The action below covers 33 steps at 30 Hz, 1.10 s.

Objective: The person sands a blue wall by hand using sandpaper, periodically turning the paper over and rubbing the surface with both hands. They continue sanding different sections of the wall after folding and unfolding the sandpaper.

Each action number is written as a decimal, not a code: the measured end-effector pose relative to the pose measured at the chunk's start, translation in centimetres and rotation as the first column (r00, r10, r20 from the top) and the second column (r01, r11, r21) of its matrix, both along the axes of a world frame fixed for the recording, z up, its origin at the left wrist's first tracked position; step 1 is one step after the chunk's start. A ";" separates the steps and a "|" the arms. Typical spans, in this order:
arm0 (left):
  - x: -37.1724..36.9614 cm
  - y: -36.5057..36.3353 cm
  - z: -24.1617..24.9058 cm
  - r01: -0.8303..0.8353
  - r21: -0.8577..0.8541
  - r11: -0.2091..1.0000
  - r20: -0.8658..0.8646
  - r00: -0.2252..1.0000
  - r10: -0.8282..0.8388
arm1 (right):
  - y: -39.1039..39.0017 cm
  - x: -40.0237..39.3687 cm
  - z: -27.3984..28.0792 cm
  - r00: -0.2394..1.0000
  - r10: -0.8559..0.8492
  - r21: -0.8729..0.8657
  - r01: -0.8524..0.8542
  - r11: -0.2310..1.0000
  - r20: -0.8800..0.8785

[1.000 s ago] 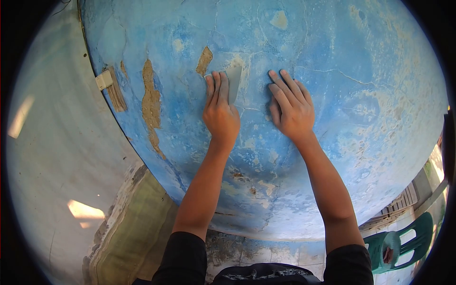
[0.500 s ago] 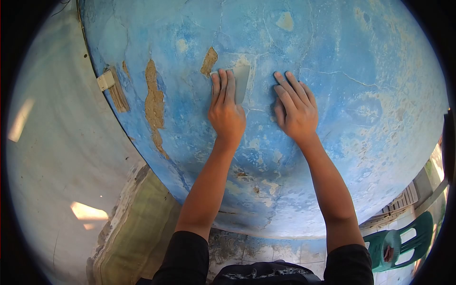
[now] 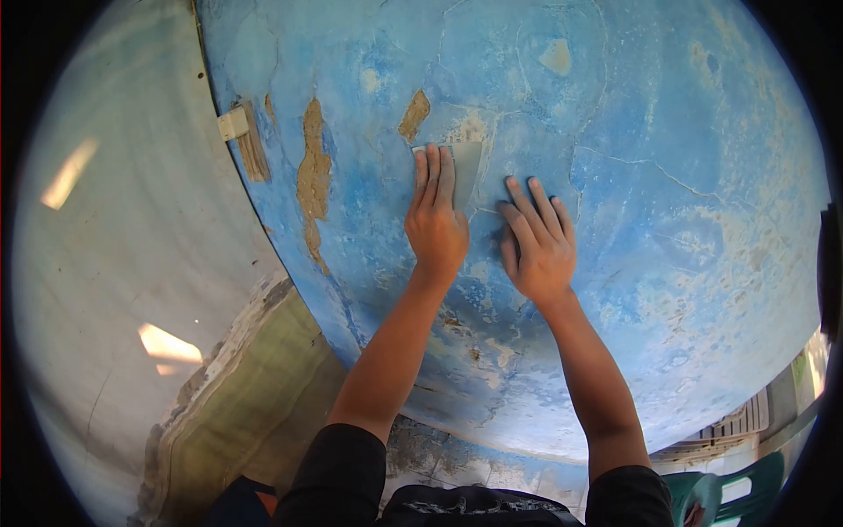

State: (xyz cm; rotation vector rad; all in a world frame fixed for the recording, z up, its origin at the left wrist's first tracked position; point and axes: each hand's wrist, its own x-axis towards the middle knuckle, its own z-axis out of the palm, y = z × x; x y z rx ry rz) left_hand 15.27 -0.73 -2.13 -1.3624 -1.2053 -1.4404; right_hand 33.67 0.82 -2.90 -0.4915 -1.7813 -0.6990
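Note:
My left hand [image 3: 436, 215] presses a grey-green sheet that looks like sandpaper [image 3: 468, 171] flat against the blue wall [image 3: 632, 237]. Three fingertips lie across the sheet, and its right part sticks out beside them. A patch of bare brown plaster [image 3: 414, 116] is just above those fingertips. To the right, my right hand [image 3: 540, 241] rests on the wall with its fingers spread and holds nothing. Its fingertips look dusty. Around both hands the paint is worn, with pale blotches and thin cracks.
A longer strip of exposed plaster [image 3: 313, 176] runs down the wall's left side. Near the corner, a white box [image 3: 233, 124] sits beside a wooden piece [image 3: 254, 149]. A pale side wall [image 3: 114, 255] stands at left. A green plastic chair [image 3: 751, 492] is at lower right.
The view has shifted, so the wall sits farther right. Against the wall, my left hand and the sheet have slid slightly down. My right hand has moved down and left, closer to the sheet.

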 end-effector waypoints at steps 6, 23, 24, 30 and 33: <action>1.2 -2.0 -8.0 -0.020 -0.107 0.994 0.169 0.985 0.038 | 0.3 -1.6 -3.3 0.986 0.167 -0.105 -0.163 0.981 0.025; -0.8 -0.5 -6.8 -0.162 -0.104 0.981 0.395 0.899 0.191 | 1.3 -1.9 -5.4 0.933 0.352 -0.092 -0.345 0.934 0.076; -1.6 0.0 -6.0 -0.187 -0.105 0.977 0.420 0.882 0.214 | 1.4 -2.0 -5.4 0.936 0.343 -0.092 -0.335 0.938 0.084; 0.6 -1.0 -11.1 -0.194 -0.106 0.975 0.352 0.910 0.220 | 1.4 -4.4 -6.8 0.957 0.290 -0.056 -0.289 0.956 0.001; -2.9 -0.2 -10.6 -0.236 -0.117 0.965 0.482 0.836 0.263 | 1.0 -5.5 -7.0 0.965 0.263 -0.047 -0.264 0.963 -0.020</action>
